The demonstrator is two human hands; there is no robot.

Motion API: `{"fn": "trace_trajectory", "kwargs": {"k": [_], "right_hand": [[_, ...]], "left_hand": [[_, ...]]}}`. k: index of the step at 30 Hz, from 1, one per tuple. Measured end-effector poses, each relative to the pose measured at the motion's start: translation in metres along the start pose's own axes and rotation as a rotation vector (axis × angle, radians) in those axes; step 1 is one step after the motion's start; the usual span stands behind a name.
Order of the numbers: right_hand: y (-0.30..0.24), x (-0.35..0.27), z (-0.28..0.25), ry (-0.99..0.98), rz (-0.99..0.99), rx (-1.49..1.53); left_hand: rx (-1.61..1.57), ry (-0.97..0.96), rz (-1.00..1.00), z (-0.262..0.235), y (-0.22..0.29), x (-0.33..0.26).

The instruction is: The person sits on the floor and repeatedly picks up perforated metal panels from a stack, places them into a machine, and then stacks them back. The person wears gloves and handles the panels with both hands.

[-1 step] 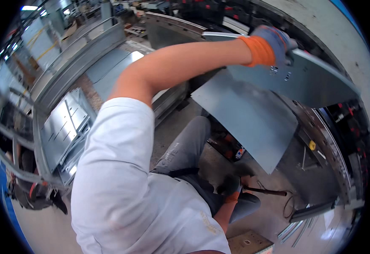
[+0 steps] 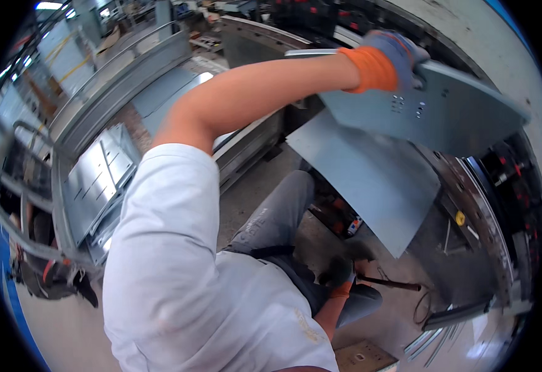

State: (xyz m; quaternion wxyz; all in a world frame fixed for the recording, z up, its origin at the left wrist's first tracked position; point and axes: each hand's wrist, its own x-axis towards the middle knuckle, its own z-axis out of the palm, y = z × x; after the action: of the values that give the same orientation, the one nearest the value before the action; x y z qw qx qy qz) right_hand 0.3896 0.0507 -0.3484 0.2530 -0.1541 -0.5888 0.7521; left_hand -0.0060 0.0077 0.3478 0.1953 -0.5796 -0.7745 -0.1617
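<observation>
My left hand [image 2: 398, 59], in a grey glove with an orange cuff, reaches across the upper part of the view. Its fingers are closed over the upper edge of a sheet metal panel [image 2: 469, 121] with small punched holes. That panel hangs tilted above a second flat metal sheet [image 2: 376, 180], covering part of it. Low by my lap, my right hand [image 2: 339, 273] wears a dark glove with an orange cuff. It is beside my thigh, near a dark rod [image 2: 395, 284]; its fingers are too dark to make out.
A metal-railed cart [image 2: 128, 71] at the left holds stacked metal sheets [image 2: 100, 180]. The machine's long bed [image 2: 469, 186] runs along the right. Metal strips [image 2: 429, 344] lie on the floor at lower right, near a box-like block [image 2: 364, 358]. A person's shoe [image 2: 86, 290] shows at far left.
My left hand and the holed panel have shifted slightly left. The rest of the scene has moved a little in the view; my right hand stays put.
</observation>
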Motion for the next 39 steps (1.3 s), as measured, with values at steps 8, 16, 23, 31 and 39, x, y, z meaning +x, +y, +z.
{"fn": "trace_trajectory", "kwargs": {"k": [8,16,23,31,39], "right_hand": [[-0.024,0.027,0.017,0.333,0.608,0.421],[0.007,0.065,0.047,-0.005,0.681,0.333],[0.023,0.057,0.079,-0.081,0.573,-0.079],[0.006,0.046,0.083,-0.338,0.221,-0.708],[-0.12,0.076,0.127,-0.282,0.089,-1.319]], "left_hand": [[-0.091,0.26,-0.672,-0.113,-0.159,-0.26],[-0.249,0.64,-1.315,-0.176,-0.276,-0.549],[0.265,0.621,-1.602,-0.3,-0.453,-0.793],[0.307,-0.159,-1.805,-0.067,-0.513,-0.868],[-0.224,0.178,-1.708,0.055,-0.434,-0.88]]}}
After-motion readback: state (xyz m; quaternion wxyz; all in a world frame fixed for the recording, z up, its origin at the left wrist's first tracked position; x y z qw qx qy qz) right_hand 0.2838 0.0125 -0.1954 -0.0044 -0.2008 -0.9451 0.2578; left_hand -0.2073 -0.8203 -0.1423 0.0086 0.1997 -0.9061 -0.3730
